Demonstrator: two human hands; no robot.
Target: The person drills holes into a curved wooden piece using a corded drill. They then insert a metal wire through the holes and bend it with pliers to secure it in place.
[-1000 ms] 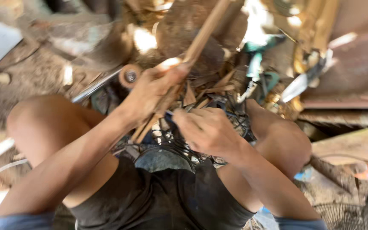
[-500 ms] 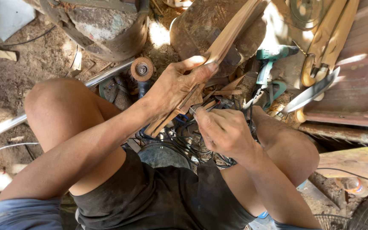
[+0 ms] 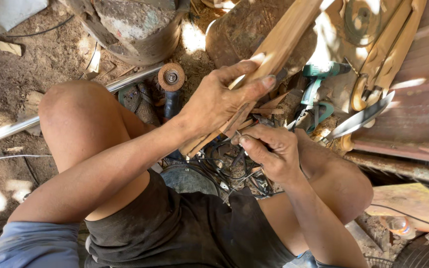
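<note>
- Head view: the left hand is clamped round a long wooden piece, which slants up from between the knees; since a second ago the grip has slid a little higher.
- The right hand is curled shut just under the wood's lower end; what it pinches is hidden. It has drawn closer in.
- An angle grinder and a teal drill lie untouched; only the camera's framing has shifted.

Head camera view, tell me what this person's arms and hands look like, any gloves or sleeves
No gloves: both the left hand and the right hand are bare and dusty. The forearms are bare too, with short blue-grey sleeves at the upper arms. No watch or rings show.
</note>
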